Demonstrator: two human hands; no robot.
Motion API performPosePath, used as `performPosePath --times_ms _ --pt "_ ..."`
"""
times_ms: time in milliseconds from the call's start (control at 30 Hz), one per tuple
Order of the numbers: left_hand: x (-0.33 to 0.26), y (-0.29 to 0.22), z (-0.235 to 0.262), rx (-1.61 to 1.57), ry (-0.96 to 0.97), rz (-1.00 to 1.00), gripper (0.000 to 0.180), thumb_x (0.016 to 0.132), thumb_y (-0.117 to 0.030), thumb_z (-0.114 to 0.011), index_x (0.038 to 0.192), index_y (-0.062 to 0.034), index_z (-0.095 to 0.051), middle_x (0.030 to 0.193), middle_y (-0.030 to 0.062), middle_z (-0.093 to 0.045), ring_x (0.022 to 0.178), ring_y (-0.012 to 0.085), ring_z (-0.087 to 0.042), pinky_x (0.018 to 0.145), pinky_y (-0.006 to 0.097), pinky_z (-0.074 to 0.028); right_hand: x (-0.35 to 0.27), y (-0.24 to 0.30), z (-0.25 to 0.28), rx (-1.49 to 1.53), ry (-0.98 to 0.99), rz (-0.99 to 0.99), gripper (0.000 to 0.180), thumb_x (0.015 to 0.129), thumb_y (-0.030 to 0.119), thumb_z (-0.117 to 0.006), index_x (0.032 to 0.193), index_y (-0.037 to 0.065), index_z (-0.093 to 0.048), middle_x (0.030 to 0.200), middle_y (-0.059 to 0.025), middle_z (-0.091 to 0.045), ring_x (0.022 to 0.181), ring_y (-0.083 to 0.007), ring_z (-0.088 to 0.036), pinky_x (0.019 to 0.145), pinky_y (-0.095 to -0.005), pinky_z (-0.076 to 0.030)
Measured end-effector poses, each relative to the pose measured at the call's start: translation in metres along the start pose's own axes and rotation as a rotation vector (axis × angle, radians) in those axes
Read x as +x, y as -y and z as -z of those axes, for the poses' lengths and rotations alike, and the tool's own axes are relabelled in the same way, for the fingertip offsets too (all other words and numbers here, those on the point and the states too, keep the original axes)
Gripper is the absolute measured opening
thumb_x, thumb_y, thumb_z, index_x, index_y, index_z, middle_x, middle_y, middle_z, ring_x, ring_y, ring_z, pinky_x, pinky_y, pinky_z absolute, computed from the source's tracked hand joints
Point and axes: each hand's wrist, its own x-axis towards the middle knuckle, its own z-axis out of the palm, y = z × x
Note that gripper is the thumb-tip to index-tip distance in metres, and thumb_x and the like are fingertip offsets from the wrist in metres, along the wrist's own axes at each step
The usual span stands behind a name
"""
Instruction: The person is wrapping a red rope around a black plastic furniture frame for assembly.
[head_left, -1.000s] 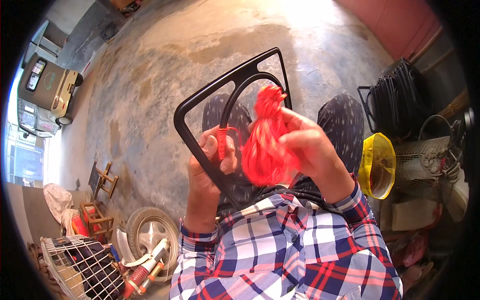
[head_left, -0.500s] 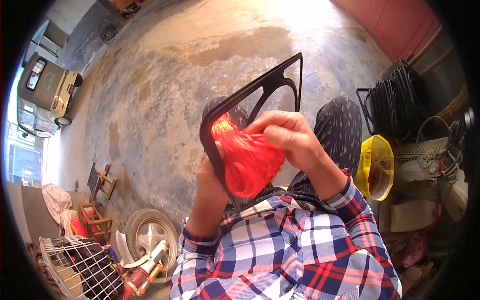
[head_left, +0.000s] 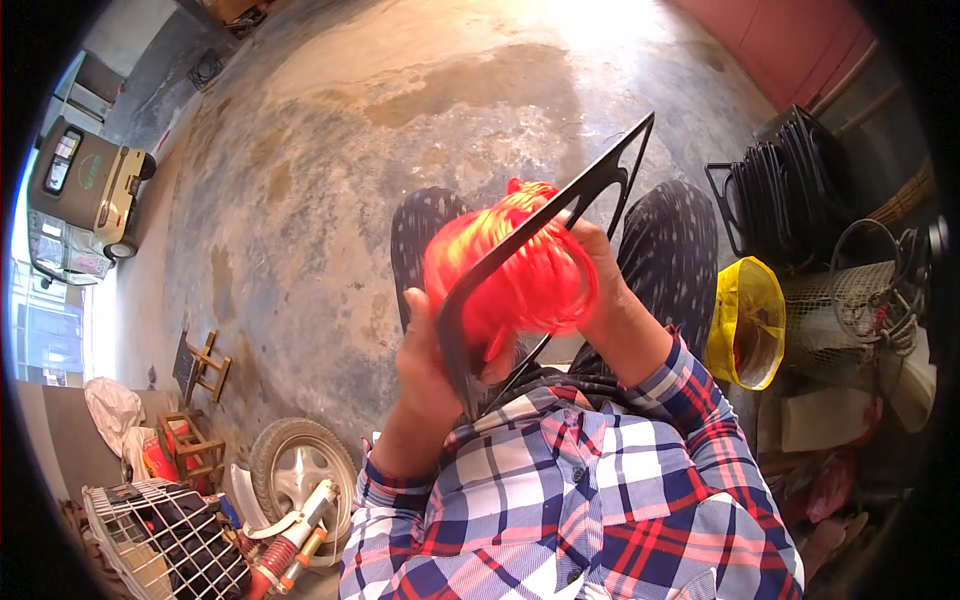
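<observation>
Between my hands, over my lap, is a bulky bundle of shiny red strands point(head_left: 550, 285), rounded and looped. A black frame with a triangular end point(head_left: 512, 245) slants across it, its far corner rising to the upper right. Wrapped round the near lower part of the frame, my left hand point(head_left: 425, 360) also has fingertips pressing into the underside of the red bundle. My right hand point(head_left: 605, 285) is closed on the bundle's right side, its fingers partly hidden behind the strands and frame. How the strands meet the frame cannot be made out.
Several similar black frames point(head_left: 790, 190) are stacked at the right, beyond a yellow bag point(head_left: 745, 325) and a wire mesh roll point(head_left: 840, 310). At the lower left stand a wheel point(head_left: 300, 470), a white wire basket point(head_left: 165, 535) and a wooden stool point(head_left: 195, 450). A three-wheeled vehicle point(head_left: 90, 190) is farther off.
The frame has tilted and shifted right, now crossing in front of the red bundle. The bundle has turned and spread upward. My right hand has moved from above the bundle to its right side.
</observation>
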Motion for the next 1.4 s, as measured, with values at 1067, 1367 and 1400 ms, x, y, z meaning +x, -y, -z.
performPosePath --times_ms 1067,1367,1400 --pt "0.005 -0.017 0.024 0.284 -0.158 -0.063 0.036 0.096 -0.019 -0.066 0.128 -0.0058 -0.055 0.09 0.0144 -0.063 0.05 0.0148 -0.055 0.043 0.027 -0.043 -0.03 0.007 -0.016 -0.065 0.142 0.083 0.042 0.105 0.04 -0.045 0.122 0.004 -0.055 0.089 -0.0135 -0.063 0.086 -0.0273 -0.063 0.079 -0.0386 -0.052" --pt "0.012 -0.029 0.032 0.212 -0.047 0.056 0.038 0.104 -0.032 -0.051 0.123 0.0001 -0.055 0.078 0.0136 -0.06 0.045 0.0134 -0.049 0.038 0.027 -0.039 -0.026 0.002 -0.018 -0.298 0.024 0.053 0.039 0.103 0.039 -0.051 0.111 0.001 -0.055 0.081 -0.0132 -0.064 0.071 -0.0223 -0.063 0.068 -0.0342 -0.052" --pt "0.012 -0.029 0.034 0.215 -0.045 0.063 0.038 0.105 -0.033 -0.049 0.123 0.0004 -0.055 0.076 0.0133 -0.059 0.044 0.0136 -0.048 0.038 0.027 -0.038 -0.027 0.001 -0.018 -0.319 0.019 0.042 0.039 0.103 0.039 -0.051 0.11 0.001 -0.055 0.082 -0.0132 -0.064 0.071 -0.0221 -0.063 0.067 -0.0339 -0.053"
